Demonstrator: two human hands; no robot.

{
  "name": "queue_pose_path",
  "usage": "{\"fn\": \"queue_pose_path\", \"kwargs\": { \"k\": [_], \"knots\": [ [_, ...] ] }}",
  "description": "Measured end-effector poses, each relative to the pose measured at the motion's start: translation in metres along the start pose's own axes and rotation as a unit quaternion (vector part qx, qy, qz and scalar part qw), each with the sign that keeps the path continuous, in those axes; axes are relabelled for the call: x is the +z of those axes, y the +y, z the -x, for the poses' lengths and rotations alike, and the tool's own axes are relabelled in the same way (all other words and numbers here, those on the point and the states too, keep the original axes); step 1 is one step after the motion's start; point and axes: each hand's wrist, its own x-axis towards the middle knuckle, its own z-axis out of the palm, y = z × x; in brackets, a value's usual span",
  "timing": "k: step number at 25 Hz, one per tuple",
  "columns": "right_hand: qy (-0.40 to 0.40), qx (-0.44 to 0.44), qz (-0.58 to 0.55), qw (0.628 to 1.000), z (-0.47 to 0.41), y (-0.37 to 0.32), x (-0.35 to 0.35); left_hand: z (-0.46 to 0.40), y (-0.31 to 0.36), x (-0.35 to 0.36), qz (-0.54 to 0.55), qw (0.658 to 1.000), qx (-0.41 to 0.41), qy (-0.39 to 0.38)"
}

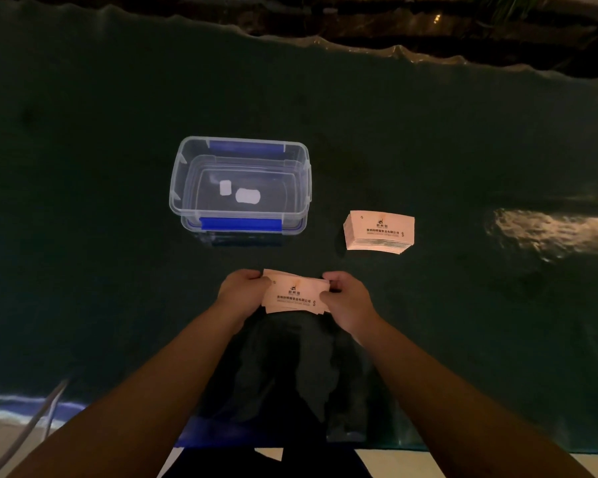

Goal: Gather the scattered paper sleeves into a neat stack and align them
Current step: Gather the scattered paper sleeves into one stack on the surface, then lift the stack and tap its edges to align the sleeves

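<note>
A small bundle of pale pink paper sleeves (296,295) with dark printed text lies between my hands near the table's front edge. My left hand (244,291) grips its left end and my right hand (347,300) grips its right end. The sleeves in the bundle are slightly fanned, their edges uneven. A taller, tidy stack of the same sleeves (379,232) rests on the dark green table cover to the right, apart from both hands.
A clear plastic box (187,201) with blue latches stands behind my hands, with two small white pieces (242,194) inside. The dark green cloth (118,270) covers the table. A bright reflection (549,232) shows at the far right. A cable (38,419) hangs at the lower left.
</note>
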Motion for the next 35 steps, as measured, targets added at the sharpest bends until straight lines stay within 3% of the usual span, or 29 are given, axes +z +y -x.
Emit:
{"fn": "queue_pose_path", "kwargs": {
  "k": [18, 35],
  "knots": [
    [0.057, -0.020, -0.048, 0.997, 0.007, -0.004, -0.069, 0.023, 0.055, 0.036, -0.022, 0.993, 0.106, -0.046],
    [0.119, -0.061, -0.027, 0.991, -0.018, -0.029, -0.153, 0.021, 0.127, 0.086, -0.003, 0.988, 0.132, -0.077]
  ]
}}
